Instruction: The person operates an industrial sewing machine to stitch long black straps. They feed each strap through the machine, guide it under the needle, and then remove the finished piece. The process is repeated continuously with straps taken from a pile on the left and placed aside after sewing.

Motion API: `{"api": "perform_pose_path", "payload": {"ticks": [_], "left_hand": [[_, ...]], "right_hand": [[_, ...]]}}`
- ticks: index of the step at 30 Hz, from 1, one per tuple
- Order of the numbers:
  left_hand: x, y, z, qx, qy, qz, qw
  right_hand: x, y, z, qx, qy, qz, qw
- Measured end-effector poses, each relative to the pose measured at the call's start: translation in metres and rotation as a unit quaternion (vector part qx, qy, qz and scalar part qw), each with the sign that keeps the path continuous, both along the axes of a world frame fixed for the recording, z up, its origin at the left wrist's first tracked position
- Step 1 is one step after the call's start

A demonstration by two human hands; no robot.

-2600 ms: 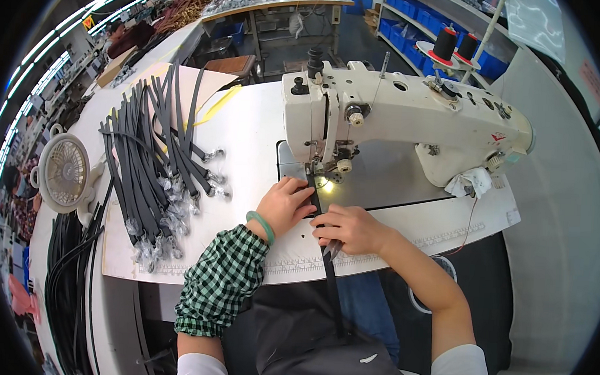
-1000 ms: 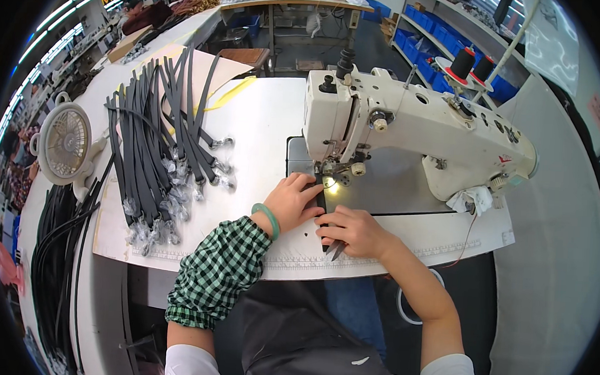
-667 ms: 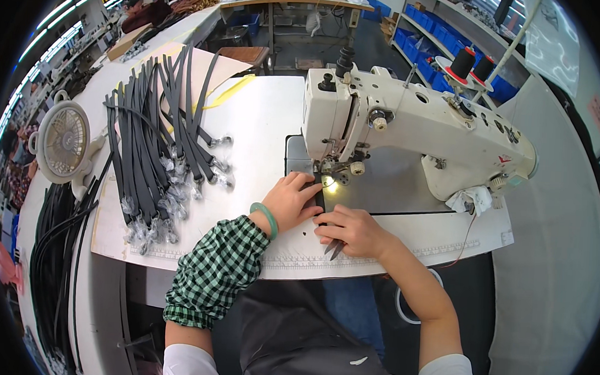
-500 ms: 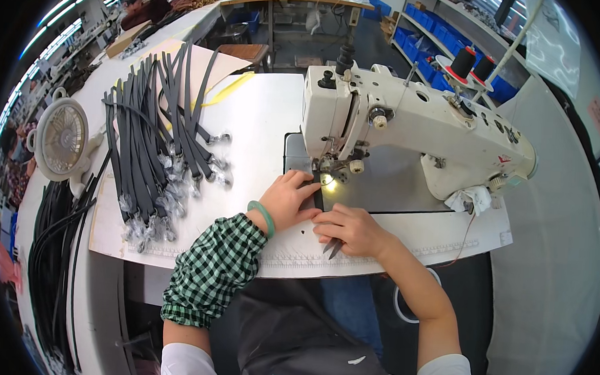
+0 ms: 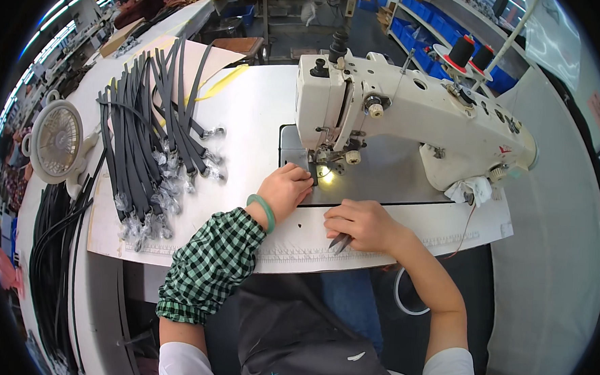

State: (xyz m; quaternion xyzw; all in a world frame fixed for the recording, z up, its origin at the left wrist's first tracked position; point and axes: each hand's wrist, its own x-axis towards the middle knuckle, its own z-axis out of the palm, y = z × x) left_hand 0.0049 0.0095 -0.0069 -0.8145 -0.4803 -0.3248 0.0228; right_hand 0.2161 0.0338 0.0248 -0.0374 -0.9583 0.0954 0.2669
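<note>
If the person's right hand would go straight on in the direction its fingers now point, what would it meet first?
Most likely the left hand: the right hand points leftward to it across the white tabletop, though their heights are hard to judge.

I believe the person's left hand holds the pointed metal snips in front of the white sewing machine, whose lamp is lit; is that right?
Not quite: the head view shows the pointed metal snips in the right hand, not the left hand. They are in front of the white sewing machine, whose lamp is lit.
</note>
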Motion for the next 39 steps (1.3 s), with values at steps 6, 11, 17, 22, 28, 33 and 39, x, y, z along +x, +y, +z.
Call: {"api": "perform_pose_path", "payload": {"ticks": [6, 11, 17, 22, 28, 33, 39], "left_hand": [[-0.004, 0.005, 0.006, -0.042, -0.029, -0.003, 0.999], [-0.009, 0.015, 0.004, -0.045, -0.043, 0.009, 0.998], [-0.013, 0.022, -0.001, -0.075, -0.061, 0.038, 0.995], [-0.022, 0.058, 0.001, -0.026, -0.057, 0.065, 0.996], [-0.039, 0.073, -0.007, -0.111, 0.011, -0.002, 0.994], [-0.028, 0.078, -0.005, -0.090, -0.012, -0.010, 0.996], [-0.033, 0.075, -0.006, -0.072, -0.006, -0.006, 0.997]], "right_hand": [[0.021, 0.001, 0.002, 0.003, 0.007, -0.033, 0.999], [0.029, 0.003, -0.003, -0.002, 0.014, -0.057, 0.998], [0.039, 0.000, 0.004, 0.008, 0.031, -0.092, 0.995], [0.066, 0.008, 0.013, 0.058, 0.168, -0.206, 0.962], [0.199, 0.128, 0.079, 0.092, 0.468, -0.486, 0.732], [0.374, 0.229, 0.121, 0.131, 0.130, -0.790, 0.585], [0.404, 0.231, 0.078, -0.207, 0.231, -0.716, 0.625]]}}
